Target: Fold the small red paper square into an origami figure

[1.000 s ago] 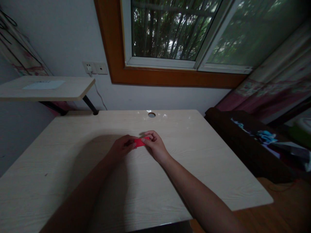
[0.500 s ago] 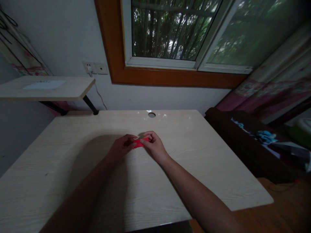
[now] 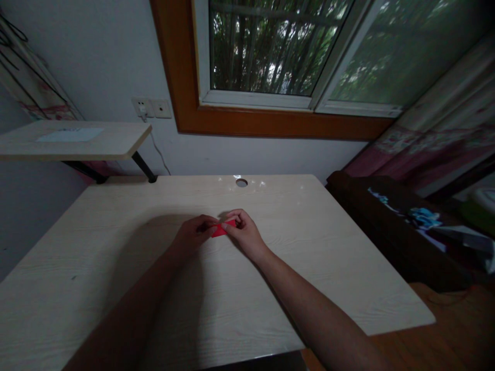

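Between my two hands is a small piece of red paper (image 3: 219,232), apparently folded, just above or on the pale wooden desk (image 3: 247,288). My left hand (image 3: 193,231) pinches its left end between thumb and fingers. From the other side my right hand (image 3: 243,229) grips it, the thumb pressed on its front face near the middle. Part of the paper is hidden behind the fingers, so its full shape cannot be made out.
A raised shelf (image 3: 77,147) with a white sheet (image 3: 70,135) stands at the back left. The desk has a round cable hole (image 3: 242,183) near its far edge. Beyond the right edge, a dark brown piece of furniture (image 3: 386,226) carries assorted items.
My right hand has shifted slightly left, its thumb now closer to the left fingers. Less of the red paper's upper part shows than before.
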`<state>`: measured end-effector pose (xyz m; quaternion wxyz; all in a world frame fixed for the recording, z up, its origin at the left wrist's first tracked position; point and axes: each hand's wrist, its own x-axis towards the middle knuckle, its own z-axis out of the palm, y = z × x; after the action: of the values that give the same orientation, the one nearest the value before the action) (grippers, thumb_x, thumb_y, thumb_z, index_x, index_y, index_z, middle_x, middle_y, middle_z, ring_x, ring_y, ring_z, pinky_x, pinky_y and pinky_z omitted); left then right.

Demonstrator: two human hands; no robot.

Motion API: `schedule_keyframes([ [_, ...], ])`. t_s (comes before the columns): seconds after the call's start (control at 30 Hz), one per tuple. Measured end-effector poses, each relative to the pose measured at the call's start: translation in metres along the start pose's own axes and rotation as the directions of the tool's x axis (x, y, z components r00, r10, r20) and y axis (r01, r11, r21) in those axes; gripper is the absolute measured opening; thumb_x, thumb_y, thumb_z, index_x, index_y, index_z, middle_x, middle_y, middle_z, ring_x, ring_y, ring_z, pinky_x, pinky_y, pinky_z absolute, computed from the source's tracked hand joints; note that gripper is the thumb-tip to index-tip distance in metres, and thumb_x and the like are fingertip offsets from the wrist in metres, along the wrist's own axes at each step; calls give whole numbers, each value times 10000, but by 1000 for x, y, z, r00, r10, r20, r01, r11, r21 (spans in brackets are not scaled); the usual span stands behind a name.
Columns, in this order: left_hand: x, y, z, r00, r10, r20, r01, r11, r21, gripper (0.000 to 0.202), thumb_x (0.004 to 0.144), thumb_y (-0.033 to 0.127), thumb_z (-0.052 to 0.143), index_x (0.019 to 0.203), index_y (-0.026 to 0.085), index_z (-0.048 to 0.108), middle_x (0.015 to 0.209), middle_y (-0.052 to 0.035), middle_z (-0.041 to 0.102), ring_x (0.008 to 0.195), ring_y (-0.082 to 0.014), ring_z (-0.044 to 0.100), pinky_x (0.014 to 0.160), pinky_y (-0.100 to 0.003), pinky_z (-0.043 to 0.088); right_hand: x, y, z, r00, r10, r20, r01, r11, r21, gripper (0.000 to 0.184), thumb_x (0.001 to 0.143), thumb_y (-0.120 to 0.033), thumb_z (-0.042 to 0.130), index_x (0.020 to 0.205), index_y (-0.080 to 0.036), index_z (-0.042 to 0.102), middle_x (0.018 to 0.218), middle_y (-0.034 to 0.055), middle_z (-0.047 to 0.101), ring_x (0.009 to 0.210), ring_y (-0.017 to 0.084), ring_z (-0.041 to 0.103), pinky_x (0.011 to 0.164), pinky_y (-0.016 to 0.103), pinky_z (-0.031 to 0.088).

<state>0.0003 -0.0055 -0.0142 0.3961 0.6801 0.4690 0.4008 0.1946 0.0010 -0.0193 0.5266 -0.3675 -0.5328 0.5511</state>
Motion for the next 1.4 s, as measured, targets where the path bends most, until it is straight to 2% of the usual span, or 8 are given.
schedule_keyframes([
  [0.3,1,2,-2,1000,3,-4,-2,998,58,207,843,295,642,1004,188,716,908,-38,753,818,-171,692,746,-259,534,2,2,-2,1000,9,-17,-8,999,47,254,743,-256,781,948,-233,632,756,-26,655,682,140,591,665,270,440],
  [0.57,2,0,-7,993,111,26,-114,977,181,247,889,303,583,1057,214,741,842,-34,698,770,-158,631,719,-251,477,5,6,-4,996,31,-83,-24,996,82,318,705,-290,815,952,-241,621,721,-30,660,653,147,602,666,288,456],
  [0.73,1,4,-8,986,154,66,-163,972,170,289,918,295,540,1123,220,730,793,-25,626,737,-149,579,683,-247,439,5,5,-4,996,31,-85,-24,997,76,329,698,-294,820,950,-244,614,709,-36,653,633,141,590,642,281,443],
  [1.4,0,7,-7,992,115,57,-122,981,149,275,896,275,554,1086,211,741,886,-50,691,814,-169,623,739,-264,475,4,3,-3,993,40,-108,-33,997,64,297,705,-329,809,916,-236,622,703,-25,682,638,154,607,656,293,455],
])
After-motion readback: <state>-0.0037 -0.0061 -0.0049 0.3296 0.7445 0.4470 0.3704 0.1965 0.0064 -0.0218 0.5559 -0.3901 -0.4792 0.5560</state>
